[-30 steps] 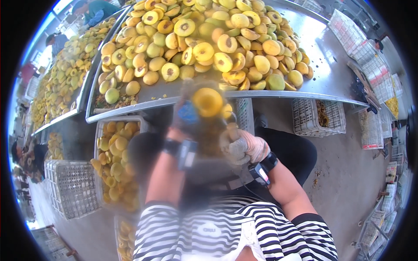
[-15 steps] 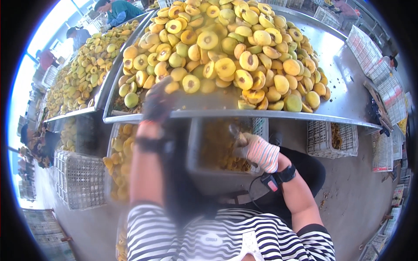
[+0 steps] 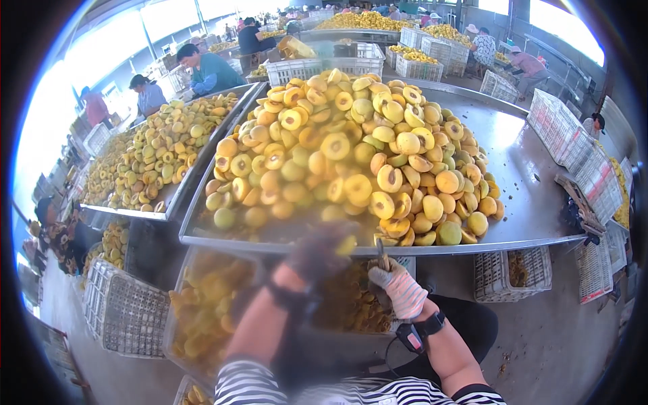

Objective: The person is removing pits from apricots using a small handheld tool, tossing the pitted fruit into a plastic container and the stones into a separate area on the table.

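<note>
A large heap of halved yellow peaches (image 3: 412, 145), some with the brown stone still showing, lies on a metal-topped table (image 3: 493, 121). My left hand (image 3: 320, 251), in a dark glove and smeared by motion, is at the table's near edge. A yellow peach half (image 3: 346, 246) shows at its fingertips. Just to the right, my right hand (image 3: 398, 287), in a white striped glove, is closed around a slim metal pitting tool (image 3: 382, 255) that points upward. The two hands are close together but apart.
Below the table's near edge stand a crate of peach halves (image 3: 209, 304) and a crate of brownish scraps (image 3: 347, 300). A white crate (image 3: 513, 273) stands under the right side. Another peach-covered table (image 3: 158, 152) is at the left, with people working beyond it.
The view has tipped up, showing more of the hall. My left hand has come from the heap's left edge toward my right hand, with a peach half now at its fingers. The tool now points up.
</note>
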A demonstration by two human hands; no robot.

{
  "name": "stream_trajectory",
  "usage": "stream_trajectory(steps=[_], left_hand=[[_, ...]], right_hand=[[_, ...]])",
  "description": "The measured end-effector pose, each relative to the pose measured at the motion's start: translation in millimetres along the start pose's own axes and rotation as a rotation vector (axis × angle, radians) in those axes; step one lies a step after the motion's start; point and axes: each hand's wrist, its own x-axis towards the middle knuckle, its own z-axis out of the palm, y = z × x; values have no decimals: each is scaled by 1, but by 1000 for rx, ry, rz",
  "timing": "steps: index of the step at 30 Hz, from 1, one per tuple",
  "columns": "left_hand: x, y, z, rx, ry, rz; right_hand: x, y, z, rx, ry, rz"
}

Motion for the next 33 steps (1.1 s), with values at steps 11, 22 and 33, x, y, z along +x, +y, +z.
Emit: stream_trajectory(steps=[11,22,33], left_hand=[[-56,91,-26,-1927,230,-421],[-62,102,-19,-2069,413,-424],[-56,93,2,-1747,591,-414]], right_hand=[[-28,-33,52,-342,133,-489],[-54,-28,72,-672,73,9],[-35,12,72,-529,211,-45]])
